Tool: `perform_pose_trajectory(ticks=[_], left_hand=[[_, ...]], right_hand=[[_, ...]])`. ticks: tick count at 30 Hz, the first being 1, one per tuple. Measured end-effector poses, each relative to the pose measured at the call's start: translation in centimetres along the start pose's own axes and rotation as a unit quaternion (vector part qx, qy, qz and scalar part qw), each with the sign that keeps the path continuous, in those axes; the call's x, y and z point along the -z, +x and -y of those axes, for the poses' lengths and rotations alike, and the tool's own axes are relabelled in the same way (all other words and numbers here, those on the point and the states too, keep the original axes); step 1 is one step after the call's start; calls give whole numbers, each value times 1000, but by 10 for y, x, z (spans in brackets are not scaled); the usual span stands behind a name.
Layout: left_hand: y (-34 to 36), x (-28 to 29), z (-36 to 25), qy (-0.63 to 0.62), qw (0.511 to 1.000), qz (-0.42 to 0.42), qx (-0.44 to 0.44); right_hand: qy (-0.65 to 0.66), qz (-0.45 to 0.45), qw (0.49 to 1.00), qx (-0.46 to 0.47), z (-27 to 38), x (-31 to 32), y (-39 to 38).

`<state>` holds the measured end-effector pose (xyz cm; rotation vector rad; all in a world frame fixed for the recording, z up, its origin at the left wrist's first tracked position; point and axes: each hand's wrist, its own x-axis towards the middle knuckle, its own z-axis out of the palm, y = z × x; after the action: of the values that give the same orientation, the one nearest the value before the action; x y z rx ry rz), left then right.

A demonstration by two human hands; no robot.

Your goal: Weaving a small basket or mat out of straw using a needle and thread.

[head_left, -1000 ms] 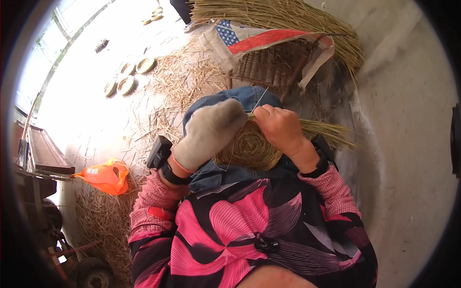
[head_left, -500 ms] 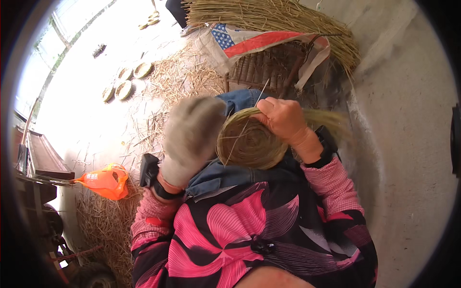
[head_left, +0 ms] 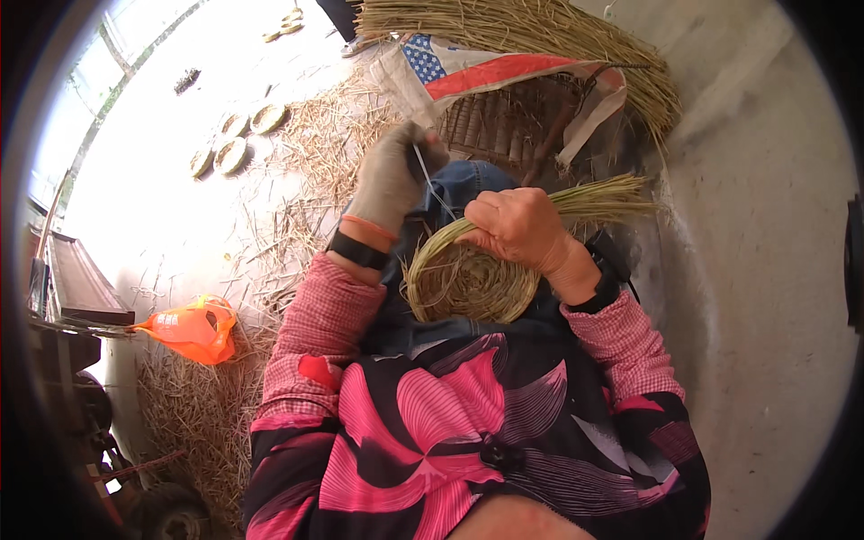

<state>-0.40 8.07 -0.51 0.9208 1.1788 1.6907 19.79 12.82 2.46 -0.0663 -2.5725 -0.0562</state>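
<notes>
A small round coiled straw basket (head_left: pixel 477 292) rests on my lap over blue denim, its hollow facing up. My bare right hand (head_left: pixel 525 227) is closed on the far rim, pinching the straw bundle (head_left: pixel 607 196) that runs along the rim and sticks out to the right as loose ends. Above and left of the basket, my gloved left hand (head_left: pixel 389 175) is closed on a thin pale strand (head_left: pixel 432 187). That strand runs taut from the fingers down to the rim beside my right hand. Whether a needle is in the left fingers is hidden.
A big sheaf of straw (head_left: pixel 549 40) lies beyond a striped, starred sack (head_left: pixel 495 76) draped on a slatted wooden frame (head_left: pixel 481 126). Several finished baskets (head_left: pixel 232 156) and straw scraps lie on the floor at left, with an orange plastic bag (head_left: pixel 193 331). A wheeled machine (head_left: pixel 171 515) stands lower left.
My left hand has swung away from the basket, up and forward, drawing the strand out to the far side. My right hand stays at the rim; its straw ends have stopped blurring.
</notes>
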Motion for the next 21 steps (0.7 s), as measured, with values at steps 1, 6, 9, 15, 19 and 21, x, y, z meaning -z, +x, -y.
perform_pose_trajectory(ticks=[1,6,9,15,19,21], left_hand=[[2,3,-2,-160,985,-13,64],[-46,0,-52,-3,996,85,-23],[-57,9,-43,106,982,145,-66],[-65,40,-54,579,759,259,-149],[-61,123,-19,535,839,1,-99],[-50,157,14,135,978,-22,-156]], right_hand=[[0,0,1000,-1,-1,-1,-1],[37,-17,998,-55,-11,-8,-14],[46,-17,997,-66,-11,-10,-15],[49,1,992,-112,-16,-13,-24],[65,-18,990,-123,-18,-18,-29],[62,-3,990,-127,-15,-20,-25]])
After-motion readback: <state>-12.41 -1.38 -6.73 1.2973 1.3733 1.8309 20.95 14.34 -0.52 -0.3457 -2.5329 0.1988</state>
